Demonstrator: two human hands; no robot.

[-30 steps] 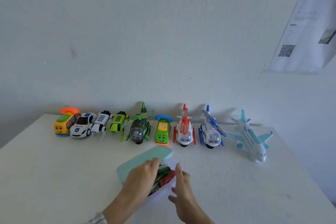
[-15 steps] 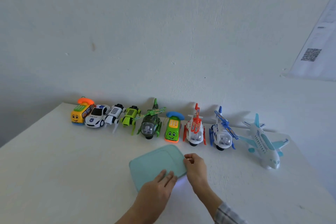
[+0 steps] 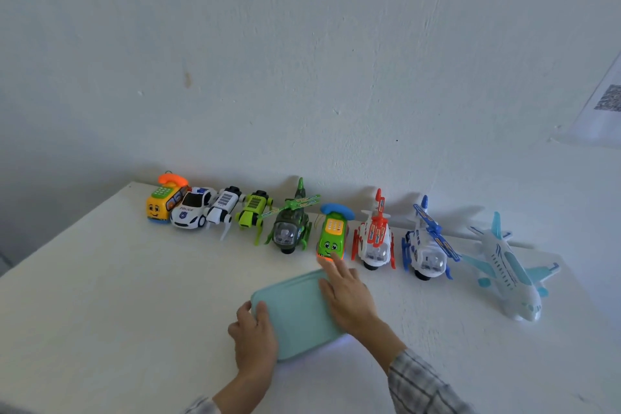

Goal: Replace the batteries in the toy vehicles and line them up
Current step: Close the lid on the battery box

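Several toy vehicles stand in a row along the wall: a yellow phone bus (image 3: 164, 203), a police car (image 3: 190, 210), a white robot dog (image 3: 223, 205), a green robot dog (image 3: 252, 213), a dark green helicopter (image 3: 291, 222), a green phone car (image 3: 332, 235), a red helicopter (image 3: 374, 239), a blue helicopter (image 3: 426, 245) and a white airplane (image 3: 507, 274). In front of them lies a box with a teal lid (image 3: 295, 312). My left hand (image 3: 253, 334) grips the lid's near-left edge. My right hand (image 3: 347, 296) lies flat on the lid's right side, fingers straight, fingertips near the green phone car.
The white table (image 3: 100, 296) stands against a white wall; its left edge runs diagonally at the left. A paper sheet with a QR code (image 3: 605, 104) hangs on the wall at the far right.
The lid, tilted over the open battery box a second ago, now lies flat and shut. My left hand moved to the lid's left edge, my right hand onto its right side.
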